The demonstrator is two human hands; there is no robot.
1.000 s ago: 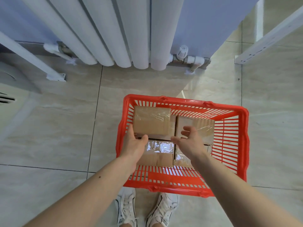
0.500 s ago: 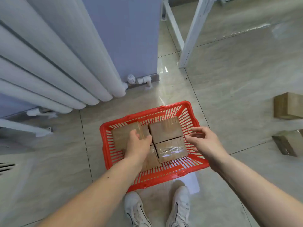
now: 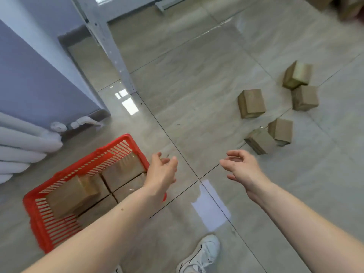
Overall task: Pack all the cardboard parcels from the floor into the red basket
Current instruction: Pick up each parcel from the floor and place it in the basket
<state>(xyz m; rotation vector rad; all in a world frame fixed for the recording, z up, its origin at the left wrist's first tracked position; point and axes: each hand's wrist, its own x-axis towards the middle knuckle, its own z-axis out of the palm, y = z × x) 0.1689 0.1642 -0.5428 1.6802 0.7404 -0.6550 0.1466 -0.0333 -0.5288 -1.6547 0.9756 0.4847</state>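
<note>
Red basket [image 3: 39,217] at my eight o'clock already holds several cardboard parcels [image 3: 122,172], while five parcels [image 3: 251,103] lie on the floor at two o'clock, and my left hand [image 3: 161,174] and right hand [image 3: 243,168] hang loose-fingered, holding nothing.

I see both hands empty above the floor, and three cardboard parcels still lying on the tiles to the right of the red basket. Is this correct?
Not quite: the head view shows five parcels on the tiles, not three. The rest holds: the left hand and the right hand are empty, and the parcels lie right of the red basket.
</note>
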